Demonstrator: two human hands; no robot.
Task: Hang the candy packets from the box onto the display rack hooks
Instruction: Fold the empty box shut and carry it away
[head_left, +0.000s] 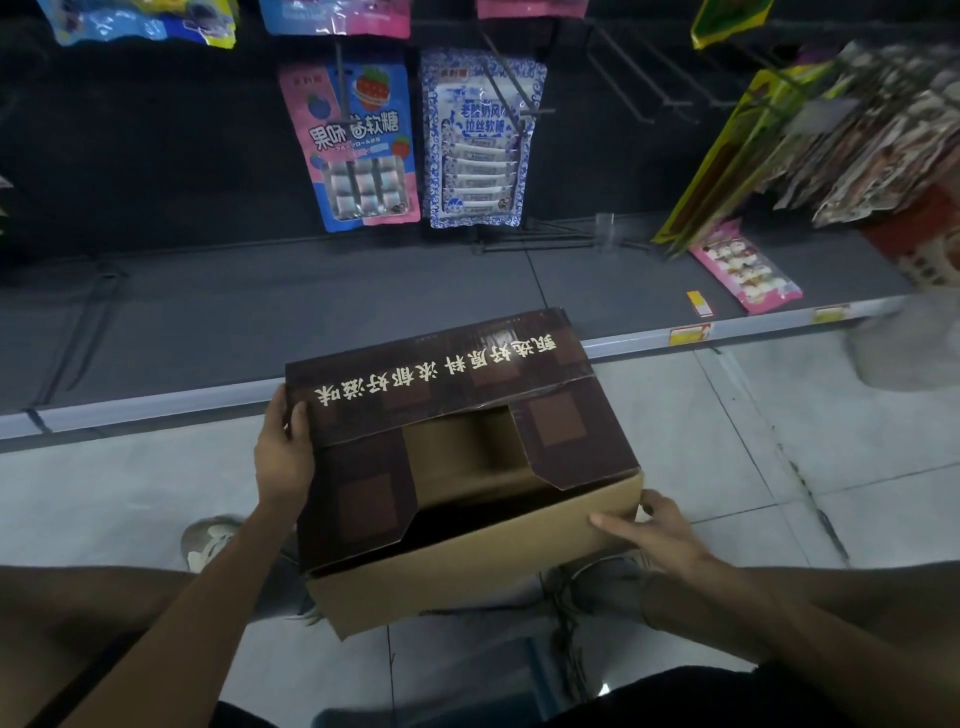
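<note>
at nine o'clock our left hand clasps the far corner of the box, thumb on a flap. the box is dead centre, flaps half folded, any packets inside hidden. at four o'clock our right hand lies flat-fingered against its side, holding nothing. we fear the flaps snagging packets coming out; bare hooks stand at one o'clock

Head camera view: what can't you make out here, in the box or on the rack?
- Inside of the cardboard box: head view, its dark flaps cover most of the opening. The gap shows only bare cardboard, so packets inside cannot be confirmed.
- Hanging packets at right: head view, motion-blurred, print unreadable.
- Top-row packets: cut off by the upper edge.
- Pale shape by the right edge: blurred, unidentifiable.
</note>
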